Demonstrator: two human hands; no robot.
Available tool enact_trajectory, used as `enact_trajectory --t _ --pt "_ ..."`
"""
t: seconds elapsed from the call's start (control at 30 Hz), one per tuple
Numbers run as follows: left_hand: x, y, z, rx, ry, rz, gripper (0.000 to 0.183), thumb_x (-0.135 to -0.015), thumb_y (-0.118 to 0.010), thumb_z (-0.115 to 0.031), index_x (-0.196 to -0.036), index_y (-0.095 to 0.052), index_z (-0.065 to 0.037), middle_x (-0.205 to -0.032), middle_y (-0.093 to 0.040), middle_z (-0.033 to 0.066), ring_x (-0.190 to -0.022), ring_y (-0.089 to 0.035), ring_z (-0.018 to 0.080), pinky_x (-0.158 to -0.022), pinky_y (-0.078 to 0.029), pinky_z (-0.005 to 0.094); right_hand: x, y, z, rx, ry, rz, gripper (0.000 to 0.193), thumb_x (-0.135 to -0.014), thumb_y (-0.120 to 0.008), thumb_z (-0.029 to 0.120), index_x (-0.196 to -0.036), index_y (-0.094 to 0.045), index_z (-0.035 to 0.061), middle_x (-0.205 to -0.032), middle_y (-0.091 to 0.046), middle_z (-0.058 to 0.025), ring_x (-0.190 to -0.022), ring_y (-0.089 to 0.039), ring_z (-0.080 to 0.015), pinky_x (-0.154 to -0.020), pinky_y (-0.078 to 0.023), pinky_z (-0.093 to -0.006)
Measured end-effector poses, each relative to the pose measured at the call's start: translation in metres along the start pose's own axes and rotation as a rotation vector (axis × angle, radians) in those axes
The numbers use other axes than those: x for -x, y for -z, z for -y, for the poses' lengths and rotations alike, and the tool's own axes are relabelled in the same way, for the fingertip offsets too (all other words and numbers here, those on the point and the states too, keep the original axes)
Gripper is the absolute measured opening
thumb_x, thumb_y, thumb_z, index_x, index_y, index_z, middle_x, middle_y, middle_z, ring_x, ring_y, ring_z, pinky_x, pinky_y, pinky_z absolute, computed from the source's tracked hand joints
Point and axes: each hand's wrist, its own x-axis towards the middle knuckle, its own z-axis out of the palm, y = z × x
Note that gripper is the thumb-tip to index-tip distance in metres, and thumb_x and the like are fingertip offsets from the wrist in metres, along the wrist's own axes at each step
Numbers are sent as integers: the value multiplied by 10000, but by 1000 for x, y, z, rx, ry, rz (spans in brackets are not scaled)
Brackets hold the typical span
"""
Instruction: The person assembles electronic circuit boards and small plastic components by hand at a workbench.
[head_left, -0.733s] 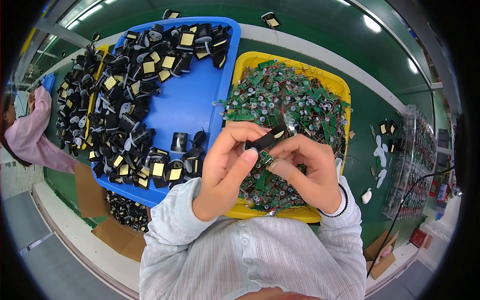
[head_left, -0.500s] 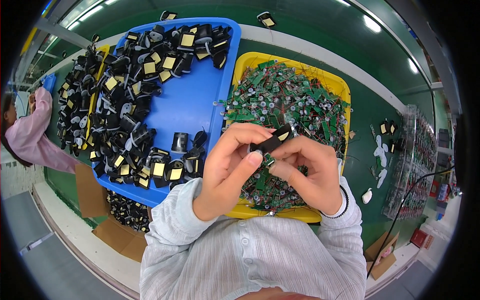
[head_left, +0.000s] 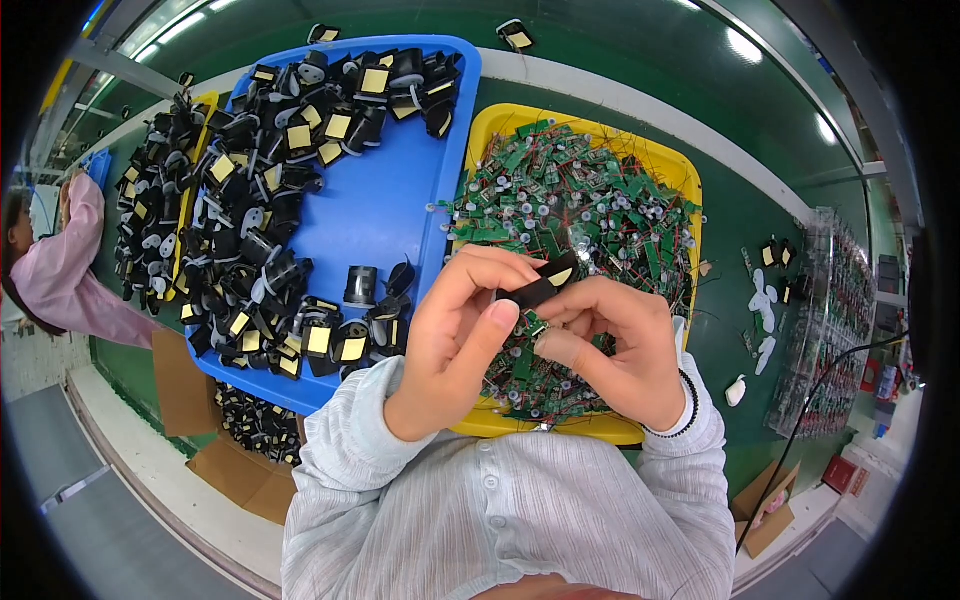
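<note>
My left hand (head_left: 452, 335) is closed round a small black plastic housing (head_left: 540, 289) with a pale yellow pad on it. The housing is tilted, its padded end up and to the right. A small green circuit board (head_left: 535, 324) shows just below it, between my two hands. My right hand (head_left: 622, 345) has its fingers bent in a pinch at the edge of the board. How far the board sits inside the housing is hidden by my fingers. Both hands are above a yellow tray (head_left: 680, 170) heaped with green circuit boards with red wires.
Left stands a blue tray (head_left: 385, 215) of black housings. A cardboard box (head_left: 235, 470) of similar parts sits below it. Stacked clear trays (head_left: 825, 330) of boards, white pieces (head_left: 762, 300) and a small white bottle (head_left: 735, 391) are at right. A person in pink (head_left: 70, 250) works far left.
The housing has tipped slightly and dropped a little in my left hand, while my right fingers have shifted slightly at the board. Black parts on the far green surface have moved left.
</note>
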Motion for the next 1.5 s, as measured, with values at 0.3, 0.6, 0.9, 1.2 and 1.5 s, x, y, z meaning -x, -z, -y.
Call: enact_trajectory --t 0.3,0.6,0.9,1.2,1.5 --pt "1 3 -3 -296 48 -54 259 -846 -554 -115 -1073 -483 -12 -1037 -526 85 -861 -513 144 -745 -418 254 -2 10 -1 -265 -198 25 150 -782 -600 -14 -926 -562 -32 -798 -609 -59 -656 -588 -83 -581 -481 -207" --pt "-2 8 -10 -288 62 20 361 -912 -477 -251 -1144 -518 22 -963 -581 85 -819 -541 123 -739 -425 236 2 14 2 -336 -160 31 154 -780 -594 -26 -923 -538 -22 -725 -580 -41 -641 -582 -84 -595 -472 -211" --pt "-3 5 -11 -345 49 60 342 -885 -520 -209 -1137 -527 21 -1023 -602 123 -883 -597 183 -771 -448 270 -4 14 -1 -608 -250 114 147 -792 -596 -14 -916 -518 -4 -701 -582 -33 -617 -590 -94 -587 -465 -205" --pt "0 4 -10 -479 19 20 335 -808 -612 -202 -1081 -569 -14 -946 -606 124 -779 -590 225 -700 -462 292 -3 16 1 -562 -263 125 136 -790 -601 -13 -889 -510 7 -685 -551 -12 -618 -565 -76 -581 -466 -202" --pt "-3 3 -7 -584 -135 66 340 -793 -617 -222 -1049 -579 -2 -875 -605 142 -746 -580 278 -652 -457 327 -4 20 2 -499 -316 223 125 -786 -604 -7 -838 -493 16 -677 -522 4 -616 -521 -46 -548 -484 -205"
